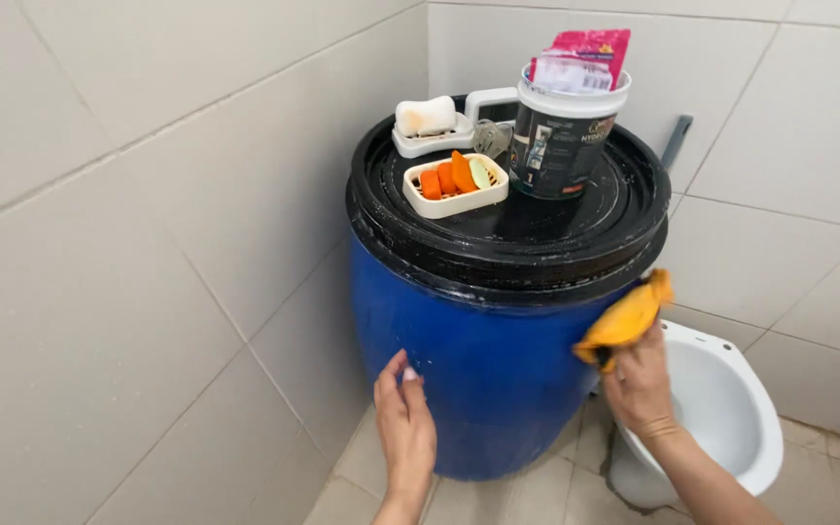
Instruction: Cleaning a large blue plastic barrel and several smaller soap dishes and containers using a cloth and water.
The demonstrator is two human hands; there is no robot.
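Observation:
A blue plastic barrel [478,360] with a black lid [576,228] stands in a tiled corner. My right hand [639,389] grips a yellow cloth [626,321] and presses it against the barrel's right side, just under the lid's rim. My left hand [403,423] lies flat on the barrel's lower left side, fingers together, holding nothing.
On the lid stand a white soap dish with orange soap pieces [456,185], another dish with a white soap bar [427,122] and a white bucket [566,131] holding a pink packet. A white toilet bowl [731,408] sits right of the barrel. Tiled walls close in left and behind.

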